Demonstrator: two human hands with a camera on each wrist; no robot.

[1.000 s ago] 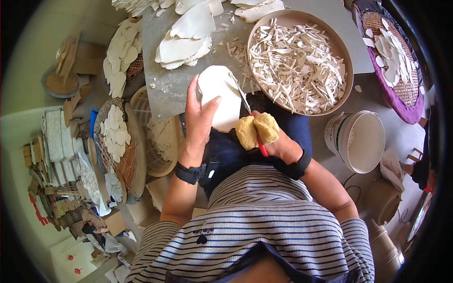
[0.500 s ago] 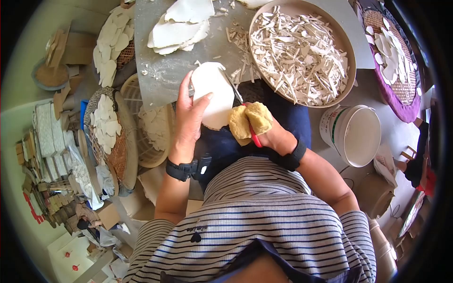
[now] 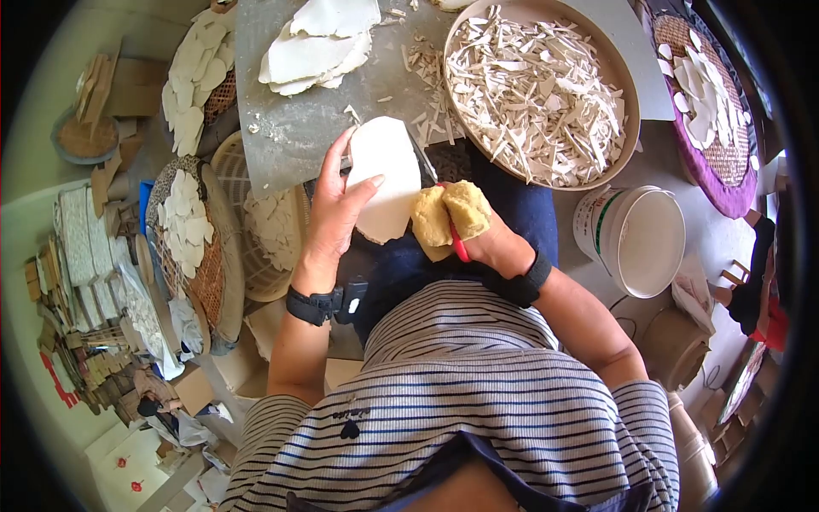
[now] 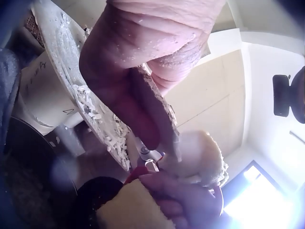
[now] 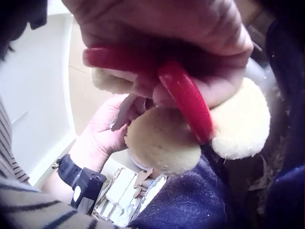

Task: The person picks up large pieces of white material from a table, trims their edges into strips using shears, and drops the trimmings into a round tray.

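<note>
My left hand [image 3: 328, 209] holds a flat white slice [image 3: 384, 175] with a rounded top, thumb across its face and fingers behind. In the left wrist view the slice [image 4: 159, 114] shows edge-on between thumb and fingers. My right hand [image 3: 505, 249] grips scissors by their red handles [image 5: 186, 98], which have thick yellow foam padding [image 3: 467, 207] around them. The scissor blades [image 3: 424, 160] lie close along the slice's right edge, above the lap. The right fingers are partly hidden behind the foam.
A round tray [image 3: 633, 128] heaped with white offcuts stands on the grey table [image 3: 281, 154], beside stacked larger slices [image 3: 316, 51]. A white bucket [image 3: 653, 239] is on the floor at right. Baskets with slices [image 3: 188, 222] stand left; a purple-rimmed one [image 3: 725, 196] is at far right.
The slice has turned slightly more upright in the left hand, and its right edge has come away a little from the blades. The head view has shifted. Both hands keep their hold.
</note>
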